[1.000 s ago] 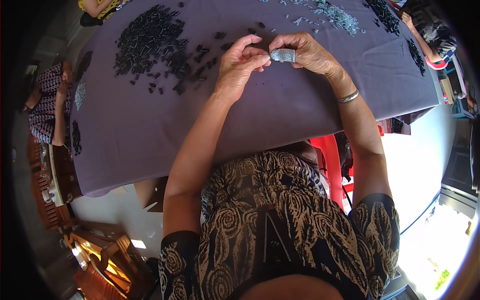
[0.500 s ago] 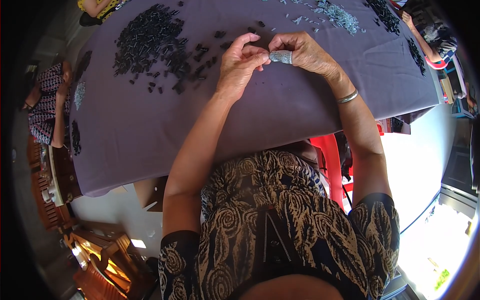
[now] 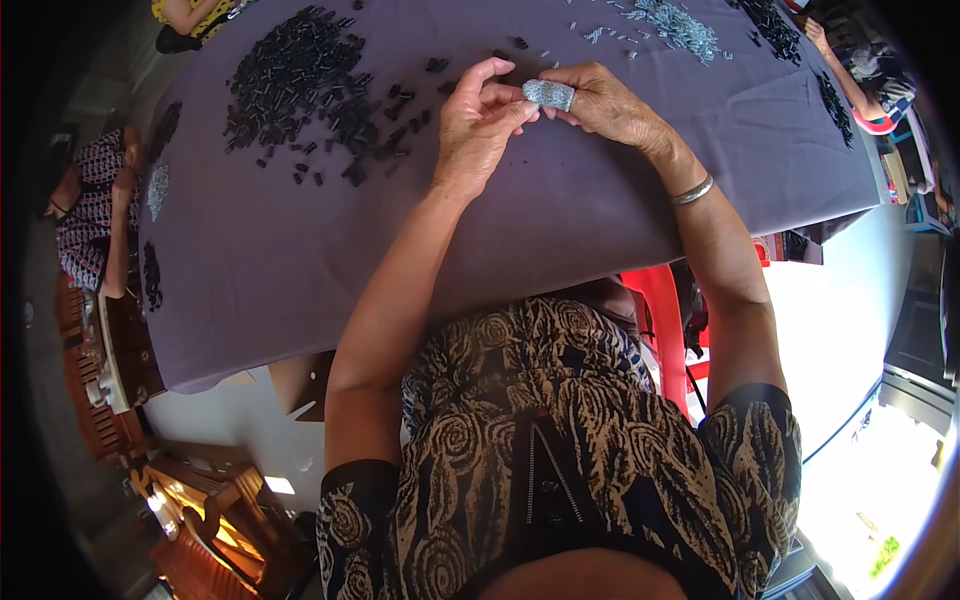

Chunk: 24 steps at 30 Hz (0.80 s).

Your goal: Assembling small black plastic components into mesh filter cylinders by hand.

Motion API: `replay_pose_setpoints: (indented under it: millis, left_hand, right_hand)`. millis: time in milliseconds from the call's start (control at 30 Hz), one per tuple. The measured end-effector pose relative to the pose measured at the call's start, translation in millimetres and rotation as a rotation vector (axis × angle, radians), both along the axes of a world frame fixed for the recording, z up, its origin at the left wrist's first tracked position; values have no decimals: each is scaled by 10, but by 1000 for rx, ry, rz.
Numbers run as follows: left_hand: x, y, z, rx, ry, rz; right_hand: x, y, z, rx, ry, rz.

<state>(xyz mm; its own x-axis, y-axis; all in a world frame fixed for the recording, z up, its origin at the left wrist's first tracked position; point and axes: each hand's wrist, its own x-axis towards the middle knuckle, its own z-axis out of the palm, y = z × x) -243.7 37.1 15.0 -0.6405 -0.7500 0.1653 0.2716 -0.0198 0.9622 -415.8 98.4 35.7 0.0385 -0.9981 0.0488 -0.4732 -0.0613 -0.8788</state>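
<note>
Left hand (image 3: 475, 130) and right hand (image 3: 608, 108) meet at a silvery sleeve (image 3: 550, 95), above worktop (image 3: 570, 210), right of loose black pieces (image 3: 290, 80). Can't tell whether either hand's fingers clamp anything. Risk: weak pinch could let the sleeve slip.

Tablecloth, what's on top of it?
On the tablecloth lie black pieces and pale pieces, heaped and loose. What those, the left hand and right hand cover can't be seen.
</note>
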Motion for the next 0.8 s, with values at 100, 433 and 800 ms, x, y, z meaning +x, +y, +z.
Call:
replay_pose_setpoints:
  millis: [100, 433, 800]
  left_hand:
    - [2, 1, -3, -7, 2, 12]
    - [-15, -8, -30, -43, -17, 33]
    - [-16, -23, -21, 68, 9, 42]
  right_hand:
    - [15, 16, 51, 3, -67, 48]
    - [-33, 42, 46, 108, -225, 44]
    - [-30, 41, 117, 158, -260, 31]
